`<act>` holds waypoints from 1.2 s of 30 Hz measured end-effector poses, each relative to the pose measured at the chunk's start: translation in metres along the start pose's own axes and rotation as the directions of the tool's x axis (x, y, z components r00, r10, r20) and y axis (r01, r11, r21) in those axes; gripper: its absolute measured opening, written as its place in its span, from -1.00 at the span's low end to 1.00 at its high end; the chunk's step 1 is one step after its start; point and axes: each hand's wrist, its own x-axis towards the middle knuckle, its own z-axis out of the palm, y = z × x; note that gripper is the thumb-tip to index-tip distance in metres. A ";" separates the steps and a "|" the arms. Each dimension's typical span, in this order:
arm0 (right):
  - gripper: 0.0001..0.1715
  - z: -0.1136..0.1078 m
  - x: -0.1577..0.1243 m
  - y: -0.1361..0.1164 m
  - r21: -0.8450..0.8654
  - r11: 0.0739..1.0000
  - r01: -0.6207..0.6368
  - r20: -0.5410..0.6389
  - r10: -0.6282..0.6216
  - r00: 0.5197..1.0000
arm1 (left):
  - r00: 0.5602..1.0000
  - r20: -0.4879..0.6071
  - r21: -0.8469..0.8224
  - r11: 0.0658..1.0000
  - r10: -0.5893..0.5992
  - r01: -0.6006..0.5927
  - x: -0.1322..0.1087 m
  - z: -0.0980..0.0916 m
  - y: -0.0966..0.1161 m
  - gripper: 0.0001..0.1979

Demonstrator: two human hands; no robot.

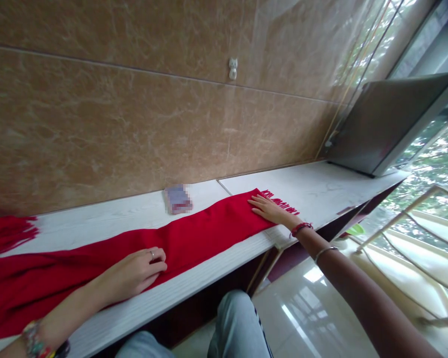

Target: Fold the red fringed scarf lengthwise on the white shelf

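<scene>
In the head view, the scarf (209,223) runs along the counter (294,181) from eight o'clock to four. At four, the right hand (269,209) lies flat, fingers extended, near the fringe (281,203), seemingly to keep that end smooth. Toward half past seven, the left hand (145,271) rests curled on the scarf, perhaps as an anchor; whether it pinches cloth, I cannot tell. A blurred packet (178,200) sits just beyond the scarf at eight; a grey box (392,124) blocks the counter's far end toward half past two.
</scene>
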 end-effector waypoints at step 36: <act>-0.77 -0.028 0.009 -0.127 0.329 0.821 0.467 0.081 -0.517 0.852 | 0.987 0.134 0.068 0.994 -0.091 0.082 -0.025 -0.006 0.009 -0.72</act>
